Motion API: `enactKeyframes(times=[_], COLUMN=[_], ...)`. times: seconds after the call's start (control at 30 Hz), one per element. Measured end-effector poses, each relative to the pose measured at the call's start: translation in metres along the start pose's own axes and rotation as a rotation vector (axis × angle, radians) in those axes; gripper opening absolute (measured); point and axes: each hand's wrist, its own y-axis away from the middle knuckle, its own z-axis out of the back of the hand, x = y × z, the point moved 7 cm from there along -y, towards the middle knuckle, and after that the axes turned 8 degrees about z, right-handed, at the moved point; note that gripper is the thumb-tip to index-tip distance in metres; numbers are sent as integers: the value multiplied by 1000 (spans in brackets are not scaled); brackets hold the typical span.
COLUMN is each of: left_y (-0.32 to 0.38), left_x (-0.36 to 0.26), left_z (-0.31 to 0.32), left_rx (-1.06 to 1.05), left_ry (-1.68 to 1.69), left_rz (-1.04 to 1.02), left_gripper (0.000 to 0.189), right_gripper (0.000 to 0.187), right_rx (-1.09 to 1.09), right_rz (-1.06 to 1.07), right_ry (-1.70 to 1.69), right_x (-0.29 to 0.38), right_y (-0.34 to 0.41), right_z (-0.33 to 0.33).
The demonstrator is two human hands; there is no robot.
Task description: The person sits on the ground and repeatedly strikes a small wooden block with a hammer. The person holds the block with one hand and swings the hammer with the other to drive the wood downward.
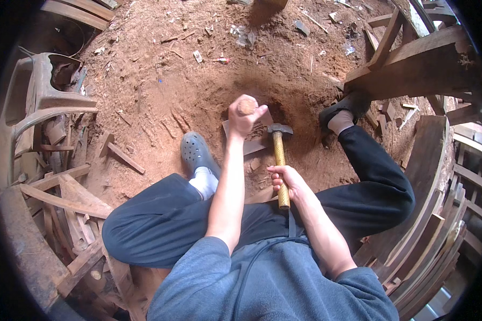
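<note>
My left hand point(241, 120) is wrapped around an upright tool whose round wooden handle end point(247, 106) faces up at me. The lower part of that tool is hidden beneath the fist, so its kind is unclear. Under the hand, flat wooden pieces point(257, 147) lie at angles on the sawdust ground. My right hand point(287, 182) grips a hammer by its yellow handle point(279, 150), low near the butt. The hammer's grey metal head point(280, 129) is just right of the wooden pieces, apart from my left fist.
Sawdust-covered ground point(152, 92) with scraps spreads ahead. A plastic chair point(48, 102) and a pile of wood offcuts point(76, 200) are at left. A heavy timber frame point(417, 68) stands at right above my foot, with stacked boards point(421, 228) nearer me.
</note>
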Motion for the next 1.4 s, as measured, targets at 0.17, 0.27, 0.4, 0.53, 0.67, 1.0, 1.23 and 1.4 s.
enactKeyframes(times=[0.17,0.27,0.4,0.53,0.67,1.0,1.23,1.4], left_y=[-2,2,8,10,9,18,-11,0], left_x=[4,11,22,33,33,-1,12,76], left_z=[22,20,9,3,3,-18,22,68], left_rx=[-22,13,78,99,124,137,-142,-117], left_ry=[65,91,94,8,-1,-312,-762,-707], left_rz=[-53,-16,53,106,57,-94,248,672], left_gripper=[20,20,19,21,22,26,26,17], right_gripper=[19,19,18,17,16,17,19,21], right_rx=[18,27,37,14,34,27,26,37], right_rz=[-2,9,10,14,36,15,-4,14], right_ry=[24,15,13,11,31,-16,-53,-40], right_x=[-1,0,0,-2,0,0,0,1], right_y=[0,0,-2,-2,-2,-1,-1,1], right_z=[0,0,0,2,1,2,1,-1])
